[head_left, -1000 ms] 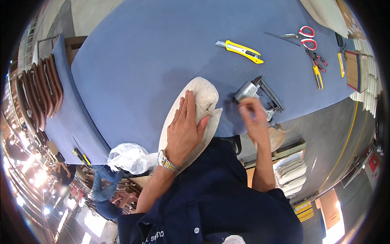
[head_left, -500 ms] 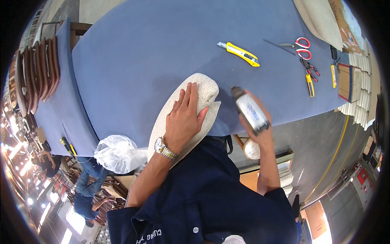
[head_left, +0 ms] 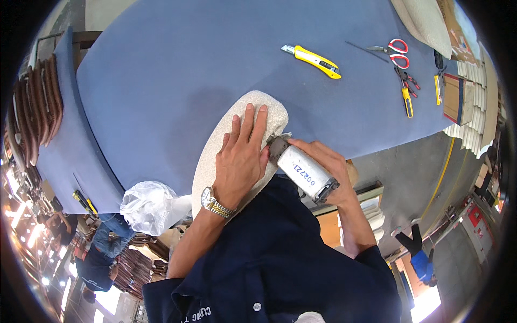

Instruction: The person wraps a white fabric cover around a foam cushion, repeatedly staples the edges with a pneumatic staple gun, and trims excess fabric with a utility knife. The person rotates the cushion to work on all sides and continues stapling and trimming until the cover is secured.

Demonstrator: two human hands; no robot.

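A beige fabric-covered pad [head_left: 212, 156] with a rounded far end lies on the blue table, reaching back toward my body. My left hand [head_left: 239, 159] rests flat on top of it, fingers stretched out, with a metal watch at the wrist. In my right hand [head_left: 331, 167] is a silver hand tool [head_left: 304, 171] with dark ends, tilted so that its dark front end is at the pad's right edge, close to my left thumb. A small flap of fabric sticks up there. The tool's underside is hidden, so its exact kind is unclear.
Beyond the pad lies a yellow utility knife [head_left: 312, 61]. Red-handled scissors [head_left: 396, 51], pliers [head_left: 407, 81] and a yellow-handled tool [head_left: 407, 102] are at the right. A clear plastic bag [head_left: 151, 207] hangs at the table's near edge. Brown curved parts [head_left: 35, 107] stand at left.
My right hand has brought the silver tool left, from beside the pad to its right edge. My left hand stays flat on the pad. The view has shifted slightly.
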